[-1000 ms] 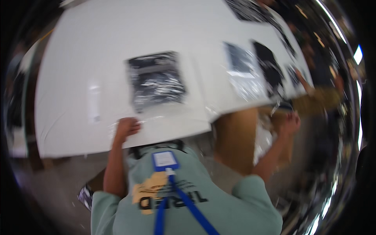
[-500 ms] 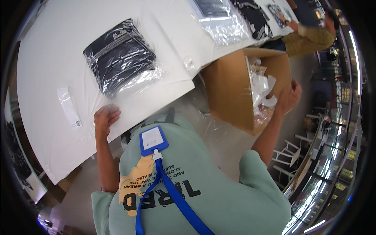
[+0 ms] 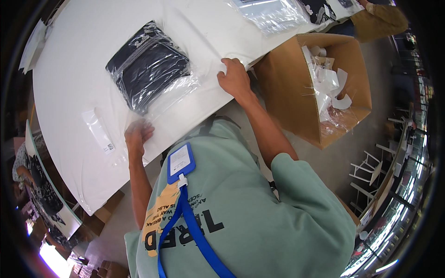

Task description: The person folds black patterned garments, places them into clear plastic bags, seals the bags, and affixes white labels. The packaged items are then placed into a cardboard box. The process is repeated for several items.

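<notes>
At eleven o'clock on a white-covered table (image 3: 65, 92), a bagged black cloth item (image 3: 150, 69) lies flat, probably to stay within reach of both hands: the left hand (image 3: 137, 136) sits at its six o'clock, whether pinching anything cannot be told, and the right hand (image 3: 235, 79) at its three o'clock, thumb and forefinger apart. The cloth looks neatly folded, pale ornament along one edge, under glossy, wrinkled clear plastic (image 3: 178, 92).

The top edge cuts off the clear bag (image 3: 276, 18) and the brown-sleeved co-worker (image 3: 378, 22). Print on the white strip (image 3: 98, 132) and badge card (image 3: 180, 160) is too small to read. Overlapping scraps (image 3: 326, 82) hide the bottom of the carton (image 3: 285, 90). Whether the left hand (image 3: 138, 135) grips clear film (image 3: 174, 98) cannot be told.
</notes>
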Demonstrator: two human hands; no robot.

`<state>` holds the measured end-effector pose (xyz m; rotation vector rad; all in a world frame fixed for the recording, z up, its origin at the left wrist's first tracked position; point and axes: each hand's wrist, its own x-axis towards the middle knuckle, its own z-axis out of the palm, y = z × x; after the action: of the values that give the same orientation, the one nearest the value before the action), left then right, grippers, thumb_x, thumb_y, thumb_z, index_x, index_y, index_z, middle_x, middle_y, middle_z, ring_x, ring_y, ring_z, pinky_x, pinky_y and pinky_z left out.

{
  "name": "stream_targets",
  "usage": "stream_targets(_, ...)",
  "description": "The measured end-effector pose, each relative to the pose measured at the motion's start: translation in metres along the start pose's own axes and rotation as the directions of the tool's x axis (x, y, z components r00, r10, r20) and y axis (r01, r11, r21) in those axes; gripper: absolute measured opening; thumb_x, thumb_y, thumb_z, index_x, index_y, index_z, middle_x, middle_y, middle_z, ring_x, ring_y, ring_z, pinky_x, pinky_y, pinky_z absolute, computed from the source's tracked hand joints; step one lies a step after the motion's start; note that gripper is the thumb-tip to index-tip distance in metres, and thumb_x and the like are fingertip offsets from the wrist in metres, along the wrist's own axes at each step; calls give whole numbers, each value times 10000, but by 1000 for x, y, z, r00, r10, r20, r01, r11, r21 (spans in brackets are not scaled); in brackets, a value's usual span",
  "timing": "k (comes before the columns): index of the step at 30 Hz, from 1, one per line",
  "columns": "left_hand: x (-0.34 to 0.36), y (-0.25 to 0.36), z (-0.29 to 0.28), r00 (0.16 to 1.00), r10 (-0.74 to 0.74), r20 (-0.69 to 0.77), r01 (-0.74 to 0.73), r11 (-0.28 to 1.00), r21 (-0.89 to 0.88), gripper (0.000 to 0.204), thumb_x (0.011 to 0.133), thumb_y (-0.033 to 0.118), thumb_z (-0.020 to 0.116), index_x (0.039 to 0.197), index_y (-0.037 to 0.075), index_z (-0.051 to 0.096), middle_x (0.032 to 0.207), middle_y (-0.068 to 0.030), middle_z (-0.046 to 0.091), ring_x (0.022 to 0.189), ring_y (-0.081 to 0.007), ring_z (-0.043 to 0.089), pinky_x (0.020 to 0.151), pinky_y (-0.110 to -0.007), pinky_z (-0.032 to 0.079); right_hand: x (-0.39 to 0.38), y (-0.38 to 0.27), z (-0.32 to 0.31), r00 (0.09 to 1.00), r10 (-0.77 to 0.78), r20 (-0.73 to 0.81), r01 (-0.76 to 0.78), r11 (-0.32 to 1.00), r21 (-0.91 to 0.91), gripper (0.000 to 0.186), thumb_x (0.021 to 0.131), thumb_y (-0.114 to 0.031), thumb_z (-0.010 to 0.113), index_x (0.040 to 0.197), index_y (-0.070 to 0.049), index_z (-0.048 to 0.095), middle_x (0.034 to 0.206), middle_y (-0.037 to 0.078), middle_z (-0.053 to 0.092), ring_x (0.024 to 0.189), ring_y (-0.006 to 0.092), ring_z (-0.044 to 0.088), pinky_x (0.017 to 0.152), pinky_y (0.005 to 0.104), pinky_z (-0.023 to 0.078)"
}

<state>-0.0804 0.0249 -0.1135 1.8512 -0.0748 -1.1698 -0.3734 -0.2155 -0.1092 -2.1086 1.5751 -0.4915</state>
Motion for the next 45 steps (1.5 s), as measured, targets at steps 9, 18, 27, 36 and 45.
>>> stream_targets(9, -5, 15, 5, 995, 80, -61, -55, 944, 326, 275, 908, 298, 685, 995, 37, 701, 873, -63, 734, 639, -106, 629, 535, -229, 427, -9, -5, 11, 934, 124, 336, -199, 960, 199, 390, 848, -244, 682, 1143, 11, 697, 1030, 166, 720, 965, 304, 693, 878, 373, 533)
stream_targets(18, -1, 1, -2, 973, 212, -85, -178, 937, 301, 206, 891, 241, 687, 867, 37, 710, 755, -24, 716, 551, -58, 468, 463, -219, 334, 11, -37, 42, 979, 100, 179, -108, 994, 34, 338, 853, -305, 720, 1010, -5, 730, 899, 142, 721, 893, 327, 709, 770, 448, 544)
stream_targets(27, -8, 1, -17, 995, 69, -71, -69, 998, -2, 207, 930, 171, 634, 1026, 13, 726, 865, -50, 752, 759, -103, 684, 688, -224, 510, 10, -17, 35, 814, 179, 553, -494, 714, 496, 186, 920, -176, 650, 924, -6, 724, 789, 44, 688, 639, 107, 594, 557, 275, 501)
stream_targets(36, -13, -12, -30, 1000, 10, -19, -13, 992, -125, 211, 957, 184, 663, 1092, 26, 701, 918, -56, 744, 815, -117, 699, 745, -240, 526, -1, -18, 25, 776, 170, 607, -572, 594, 565, 142, 929, -59, 632, 1009, 14, 724, 772, 46, 667, 645, 102, 603, 573, 257, 534)
stream_targets(45, -18, -17, -32, 993, 99, -70, -119, 913, -389, 204, 961, 86, 628, 1158, 34, 643, 958, -73, 728, 855, -157, 704, 735, -245, 538, 2, -6, 14, 801, -90, 592, -533, 344, 773, 166, 932, 34, 581, 1075, 33, 665, 922, 131, 701, 796, 186, 669, 749, 323, 581)
